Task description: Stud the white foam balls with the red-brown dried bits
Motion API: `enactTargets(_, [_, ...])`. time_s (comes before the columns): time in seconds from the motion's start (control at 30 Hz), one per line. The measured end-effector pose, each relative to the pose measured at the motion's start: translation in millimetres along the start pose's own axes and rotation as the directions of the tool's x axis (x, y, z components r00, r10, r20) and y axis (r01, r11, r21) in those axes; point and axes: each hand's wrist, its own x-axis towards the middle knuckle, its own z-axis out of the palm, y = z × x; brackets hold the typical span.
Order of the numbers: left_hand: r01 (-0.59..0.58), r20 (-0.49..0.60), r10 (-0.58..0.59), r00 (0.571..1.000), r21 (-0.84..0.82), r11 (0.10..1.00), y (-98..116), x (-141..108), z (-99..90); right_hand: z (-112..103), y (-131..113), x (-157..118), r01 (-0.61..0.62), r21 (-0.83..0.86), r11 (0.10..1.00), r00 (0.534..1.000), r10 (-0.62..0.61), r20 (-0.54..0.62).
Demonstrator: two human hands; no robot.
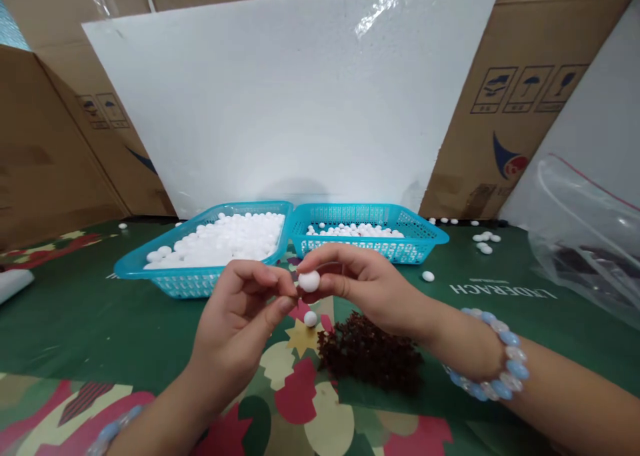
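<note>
Green table [75, 336]: two baskets [190, 284], one pinched ball [309, 281]

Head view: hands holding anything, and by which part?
The right hand pinches a white ball by its top and right side in the picture. The left hand is close beside it; whether it holds anything can't be told.

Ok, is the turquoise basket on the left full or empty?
Nearly full: white balls heap across the turquoise basket, reaching about its rim.
</note>
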Motion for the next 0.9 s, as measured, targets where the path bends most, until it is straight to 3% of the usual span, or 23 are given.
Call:
enactTargets(0.2, [0.02, -0.023, -0.022, 0.999, -0.081, 0.997, 2.8, 0.3, 3.2, 0.7, 2.9, -1.9, 0.016, 0.021, 1.0, 1.0, -0.016, 0.017])
enactTargets(0.43, [0.015, 0.078, -0.001, 0.997, -0.177, 0.984, 0.2, 2.7, 2.0, 1.3, 4.7, -1.0, -0.004, 0.012, 1.0, 0.999, 0.003, 0.033])
enactTargets(0.6, [0.017, 0.04, -0.011, 0.999, -0.175, 0.984, 1.9, 1.4, 3.3, 3.3, 4.6, -2.4, 0.008, 0.015, 1.0, 1.0, -0.008, 0.029])
enactTargets(0.9, [-0.03, 0.063, 0.042, 0.997, -0.185, 0.982, 0.8, -1.4, 2.0, 2.1, 4.9, -3.7, 0.081, -0.071, 0.994, 0.996, -0.078, 0.051])
